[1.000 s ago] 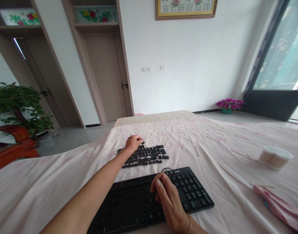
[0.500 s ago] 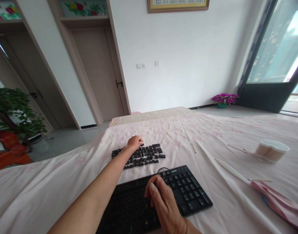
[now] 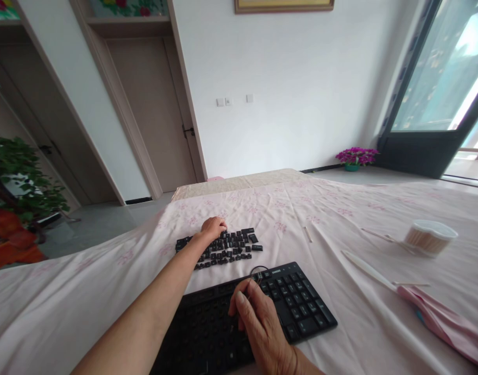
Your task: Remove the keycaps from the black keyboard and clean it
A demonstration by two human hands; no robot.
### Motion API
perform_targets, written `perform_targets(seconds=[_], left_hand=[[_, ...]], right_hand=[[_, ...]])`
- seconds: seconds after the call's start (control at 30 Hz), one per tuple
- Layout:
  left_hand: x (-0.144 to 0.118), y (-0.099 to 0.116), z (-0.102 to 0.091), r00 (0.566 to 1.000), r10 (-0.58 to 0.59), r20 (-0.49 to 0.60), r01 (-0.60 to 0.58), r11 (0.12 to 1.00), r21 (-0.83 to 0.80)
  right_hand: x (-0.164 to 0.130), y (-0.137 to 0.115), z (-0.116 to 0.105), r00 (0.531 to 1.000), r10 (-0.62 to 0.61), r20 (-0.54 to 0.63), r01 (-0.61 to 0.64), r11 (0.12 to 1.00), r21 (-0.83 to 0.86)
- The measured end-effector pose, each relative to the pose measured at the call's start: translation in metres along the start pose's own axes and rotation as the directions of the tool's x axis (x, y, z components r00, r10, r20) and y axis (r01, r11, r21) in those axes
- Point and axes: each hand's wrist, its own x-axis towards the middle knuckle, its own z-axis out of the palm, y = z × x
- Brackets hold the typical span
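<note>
A black keyboard (image 3: 301,307) lies on the pink flowered cloth (image 3: 340,208) close to me; its left part looks stripped of keycaps, while the number pad keeps its keys. Beyond it sits a patch of several loose black keycaps (image 3: 233,249). My left hand (image 3: 213,228) reaches out over the far edge of that patch, fingers pinched down on a keycap. My right hand (image 3: 258,323) rests on the middle of the keyboard and holds a thin wire keycap puller (image 3: 258,273) whose loop sticks out past the fingertips.
A clear tub of cotton swabs (image 3: 429,238) stands at the right, with loose swabs (image 3: 308,234) and a white stick (image 3: 367,270) nearby. A pink packet (image 3: 445,320) lies at the near right. A potted plant (image 3: 15,177) stands at the left, beside the doors.
My left hand, which held a keycap just above the patch, has lowered onto its far row. My right hand slid slightly left on the keyboard. The view has tilted a little.
</note>
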Motion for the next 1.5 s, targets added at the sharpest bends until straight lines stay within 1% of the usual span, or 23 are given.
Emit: perform_targets(seconds=[0.13, 0.27, 0.37, 0.43, 0.53, 0.63, 0.7, 0.77, 0.83, 0.9, 1.0, 1.13, 1.27, 1.33, 1.43, 1.5], left_hand=[[0.0, -0.002, -0.003, 1.0, 0.026, -0.011, -0.026, 0.999, -0.026], [-0.007, -0.001, -0.012, 0.995, 0.056, -0.083, -0.061, 0.996, -0.067], [-0.022, 0.004, -0.021, 0.988, 0.061, -0.141, -0.078, 0.991, -0.113], [-0.039, 0.012, -0.026, 0.982, 0.069, -0.173, -0.096, 0.984, -0.152], [-0.078, 0.027, -0.032, 0.973, 0.104, -0.206, -0.149, 0.965, -0.214], [-0.134, 0.043, -0.033, 0.963, 0.143, -0.229, -0.203, 0.943, -0.264], [-0.173, 0.05, -0.031, 0.943, 0.198, -0.266, -0.278, 0.909, -0.31], [-0.208, 0.055, -0.026, 0.941, 0.171, -0.291, -0.271, 0.896, -0.352], [-0.238, 0.057, -0.02, 0.955, 0.144, -0.258, -0.239, 0.888, -0.392], [-0.261, 0.059, -0.012, 0.964, 0.113, -0.239, -0.207, 0.884, -0.419], [-0.285, 0.061, -0.001, 0.971, 0.084, -0.222, -0.18, 0.87, -0.458], [-0.303, 0.064, 0.01, 0.963, 0.075, -0.258, -0.19, 0.867, -0.46], [-0.308, 0.066, 0.018, 0.948, 0.082, -0.307, -0.209, 0.889, -0.408], [-0.308, 0.067, 0.022, 0.941, 0.09, -0.325, -0.213, 0.906, -0.367], [-0.307, 0.069, 0.026, 0.937, 0.093, -0.335, -0.202, 0.93, -0.308], [-0.307, 0.071, 0.028, 0.935, 0.088, -0.343, -0.193, 0.939, -0.286]], right_hand=[[0.0, 0.0, 0.0, 1.0, 0.011, 0.001, -0.011, 1.0, 0.012], [-0.001, -0.001, 0.0, 1.0, 0.016, -0.015, -0.016, 0.999, 0.035], [0.0, -0.002, 0.001, 0.999, 0.007, -0.049, -0.004, 0.998, 0.066], [0.001, -0.002, 0.001, 0.998, 0.008, -0.068, -0.002, 0.996, 0.09], [0.002, -0.005, -0.001, 0.997, 0.019, -0.079, -0.011, 0.995, 0.1], [0.0, -0.009, -0.005, 0.998, -0.001, -0.059, 0.004, 0.998, 0.062], [-0.004, -0.011, -0.009, 0.999, -0.03, -0.022, 0.03, 0.999, 0.013], [-0.008, -0.012, -0.01, 0.998, -0.055, 0.018, 0.056, 0.998, -0.024], [-0.013, -0.012, -0.01, 0.996, -0.072, 0.048, 0.074, 0.997, -0.039], [-0.016, -0.013, -0.009, 0.993, -0.088, 0.078, 0.093, 0.994, -0.053], [-0.019, -0.014, -0.006, 0.985, -0.108, 0.133, 0.119, 0.99, -0.081], [-0.021, -0.013, -0.005, 0.975, -0.103, 0.197, 0.126, 0.986, -0.109], [-0.022, -0.011, -0.005, 0.959, -0.12, 0.255, 0.164, 0.974, -0.156], [-0.021, -0.01, -0.005, 0.943, -0.159, 0.291, 0.219, 0.958, -0.186], [-0.02, -0.01, -0.003, 0.898, -0.25, 0.362, 0.344, 0.912, -0.224], [-0.019, -0.008, -0.001, 0.875, -0.289, 0.389, 0.4, 0.883, -0.245]])
